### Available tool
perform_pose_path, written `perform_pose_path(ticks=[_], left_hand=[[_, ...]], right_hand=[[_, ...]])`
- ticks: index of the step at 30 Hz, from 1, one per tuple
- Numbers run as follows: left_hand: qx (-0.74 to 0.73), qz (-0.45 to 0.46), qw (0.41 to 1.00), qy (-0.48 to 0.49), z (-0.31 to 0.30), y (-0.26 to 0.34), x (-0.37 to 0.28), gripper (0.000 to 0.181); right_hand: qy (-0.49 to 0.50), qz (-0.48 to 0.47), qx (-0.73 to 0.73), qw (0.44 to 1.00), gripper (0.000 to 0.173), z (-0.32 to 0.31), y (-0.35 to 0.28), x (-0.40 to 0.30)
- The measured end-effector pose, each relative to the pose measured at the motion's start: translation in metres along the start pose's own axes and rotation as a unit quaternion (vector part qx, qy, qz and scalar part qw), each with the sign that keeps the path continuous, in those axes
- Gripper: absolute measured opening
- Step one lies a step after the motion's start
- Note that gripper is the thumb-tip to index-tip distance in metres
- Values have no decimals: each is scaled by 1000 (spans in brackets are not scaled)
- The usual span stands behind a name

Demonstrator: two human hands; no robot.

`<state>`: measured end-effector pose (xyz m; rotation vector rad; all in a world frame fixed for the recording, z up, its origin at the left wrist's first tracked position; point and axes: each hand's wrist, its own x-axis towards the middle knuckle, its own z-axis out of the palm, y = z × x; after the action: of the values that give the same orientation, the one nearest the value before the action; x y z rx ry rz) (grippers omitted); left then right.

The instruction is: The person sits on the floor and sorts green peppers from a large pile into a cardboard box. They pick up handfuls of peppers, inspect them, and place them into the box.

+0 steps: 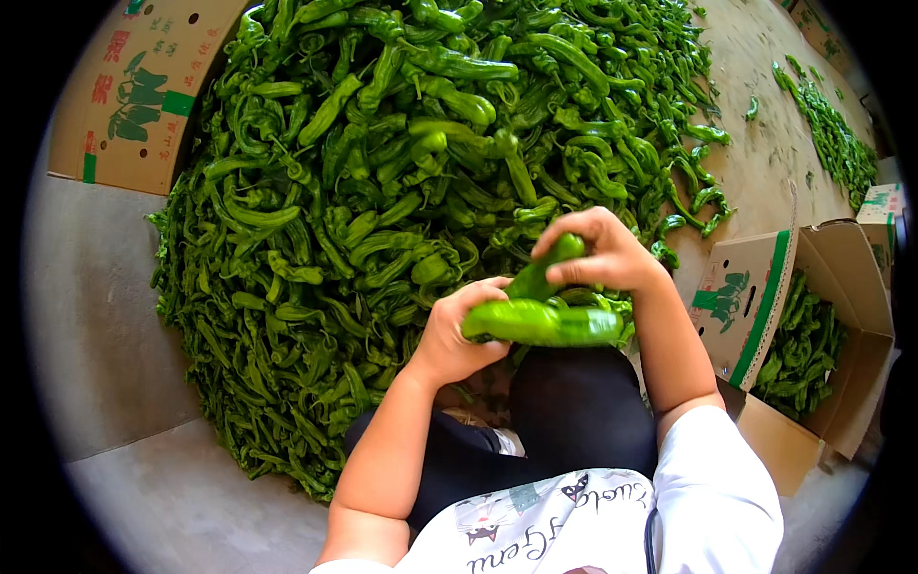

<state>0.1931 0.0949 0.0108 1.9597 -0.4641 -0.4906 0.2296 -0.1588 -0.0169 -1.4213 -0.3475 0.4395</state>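
Note:
My left hand [466,331] grips a couple of long green peppers [541,323], whose glossy bodies stick out to the right over my knee. Just above and to the right, my right hand [602,251] has its thumb and fingers around another green pepper [549,269], held at a slant with its lower end by the left hand. Some blur covers the fingers and this pepper. Beyond both hands rises a large heap of green peppers [401,194], many of them curved and wrinkled. More peppers show just behind the held ones.
An open cardboard box [860,280] at the right holds green peppers [800,351]. Another printed cardboard box [143,93] stands at the upper left against the heap. A smaller pile of peppers [832,136] lies on the concrete floor [760,143] at the far right.

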Motion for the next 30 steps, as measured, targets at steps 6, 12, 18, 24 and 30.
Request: perform_pose_path(ticks=[6,12,18,24,30], left_hand=[[-208,-90,966,121,1,-13,2,46],[-448,-155,863,176,-5,-28,4,41],[-521,-163,827,138,-26,-44,-7,38],[-423,-156,891,-58,-25,14,-16,49],[-316,-142,899,-267,13,38,-37,35]], right_hand=[[431,94,-421,792,74,-111,157,41],[480,225,-420,737,50,-112,183,36],[271,-225,-487,799,55,13,19,5],[54,-216,-687,691,75,97,-55,-20],[-94,-120,-661,735,98,110,-105,-109]])
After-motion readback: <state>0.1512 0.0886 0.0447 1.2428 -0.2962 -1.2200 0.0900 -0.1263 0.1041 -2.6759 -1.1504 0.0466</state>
